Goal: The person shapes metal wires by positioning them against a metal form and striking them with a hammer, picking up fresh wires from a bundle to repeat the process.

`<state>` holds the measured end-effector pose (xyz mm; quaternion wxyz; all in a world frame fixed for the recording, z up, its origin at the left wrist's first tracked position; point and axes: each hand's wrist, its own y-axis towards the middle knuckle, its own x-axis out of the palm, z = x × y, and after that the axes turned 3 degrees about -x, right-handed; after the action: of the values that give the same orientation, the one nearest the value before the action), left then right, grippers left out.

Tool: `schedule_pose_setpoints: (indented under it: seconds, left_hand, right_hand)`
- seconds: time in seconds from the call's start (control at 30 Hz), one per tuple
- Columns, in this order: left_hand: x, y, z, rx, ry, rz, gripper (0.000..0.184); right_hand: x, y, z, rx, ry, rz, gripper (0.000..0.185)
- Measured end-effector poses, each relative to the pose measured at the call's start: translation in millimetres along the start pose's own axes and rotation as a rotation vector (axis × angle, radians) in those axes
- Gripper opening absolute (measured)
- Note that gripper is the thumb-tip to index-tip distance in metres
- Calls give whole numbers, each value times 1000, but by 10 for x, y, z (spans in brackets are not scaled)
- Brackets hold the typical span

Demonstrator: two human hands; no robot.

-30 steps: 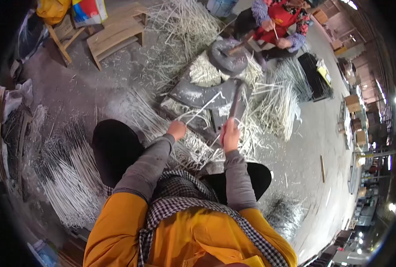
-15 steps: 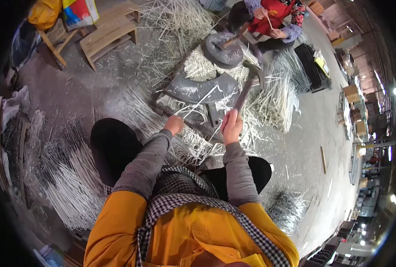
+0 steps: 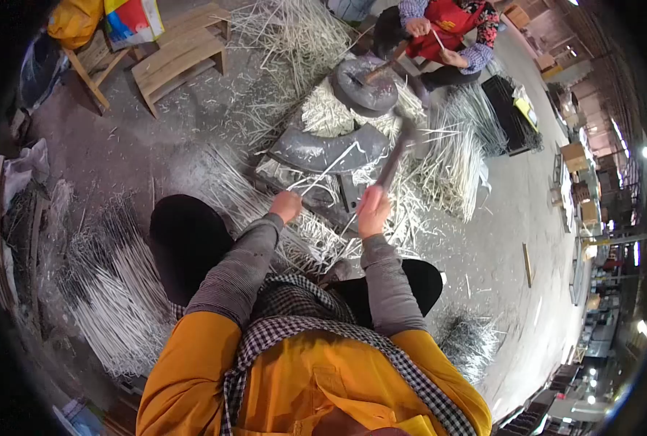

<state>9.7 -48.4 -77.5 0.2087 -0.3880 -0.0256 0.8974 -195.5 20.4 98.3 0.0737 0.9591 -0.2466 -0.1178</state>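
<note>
White, thin and bent near its far end, a strip [image 3: 336,164] runs from the closed left hand [image 3: 286,206] up over a curved dark block [image 3: 328,150], which lies ahead of and between the two hands. The left hand's fingers are curled around the strip. The right hand [image 3: 373,207], also closed, grips the handle of a hammer [image 3: 396,158] (its head is blurred) that points forward and slightly outward. Beyond the curved block sits a round dark block [image 3: 365,86] with loose pale strips [image 3: 327,112] between them. More pale strips lie around the blocks, and a large bundle [image 3: 124,312] rests on the floor [image 3: 138,156] to the left of the left hand. Farther ahead on the left stands a wooden bench [image 3: 182,58]. Ahead on the right, a seated person in a red apron [image 3: 447,29] holds a thin light stick [image 3: 437,39].
</note>
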Motion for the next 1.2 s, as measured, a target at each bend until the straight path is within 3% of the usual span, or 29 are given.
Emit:
schedule_pose_setpoints:
  seconds: [0.03,0.1,0.13,0.23,0.27,0.33,0.37,0.47,0.5,0.6,0.63,0.7,0.73,0.77,0.83,0.87,0.93,0.97,1.03,1.07,1.13,1.2]
  left_hand:
    - [136,51,-129,111,91,57,26]
    - [136,147,-115,225,179,135,25]
    - [44,178,-79,268,244,150,25]
    - [52,-33,-17,332,354,116,24]
    - [24,8,10,292,314,113,24]
    - [19,15,81,217,239,101,24]
    - [13,-3,113,220,240,100,24]
    - [-72,-27,212,-57,-135,106,25]
    - [-99,-9,249,-49,-137,118,25]
    - [-135,-19,255,-41,-166,110,26]
    - [-105,-124,257,-55,-166,86,26]
    - [-247,-111,379,-132,-220,20,26]
    - [-242,-131,398,-168,-244,-14,26]
    - [-220,-141,381,-165,-240,-20,26]
    - [-243,-103,321,-32,-182,-40,25]
    - [-247,-72,312,35,-155,-44,25]
    - [-180,-76,349,-2,-204,31,25]
    - [-143,-93,339,-51,-251,93,25]
    - [-123,-112,265,-119,-299,148,25]
    - [-110,-103,222,-12,-138,134,25]
    - [-89,-19,193,215,172,122,27]
    - [15,-40,163,205,139,108,28]
  right_hand:
    - [-49,-75,371,-13,0,-2,51]
    - [-206,-250,1201,-33,-894,-166,47]
    - [-135,-127,1066,-53,-891,-169,47]
    - [-50,-112,89,430,-202,-134,44]
    - [-8,-62,-208,446,-208,-131,44]
    - [40,-1,-609,104,188,-21,45]
    - [22,-47,-408,103,188,-17,45]
    - [-37,-187,670,-393,-565,103,45]
    - [-38,-189,583,-407,-562,106,45]
    - [18,-253,3,648,-190,-229,39]
    - [9,-317,-192,674,-194,-227,39]
    - [38,-173,-468,337,-44,-169,47]
    - [31,-192,-432,351,-46,-161,47]
    - [48,-175,-379,184,-73,-96,48]
    - [110,-80,-251,-172,-120,29,48]
    - [-44,-123,220,-185,-116,28,48]
    - [-222,-253,1186,-156,-896,-173,47]
    - [-196,-171,1099,-166,-891,-176,47]
    - [-121,-87,605,215,-458,-219,45]
    - [-120,-147,377,420,-239,-222,44]
    - [-37,-112,-117,356,-120,-173,45]
    - [20,-116,-413,193,126,-65,46]
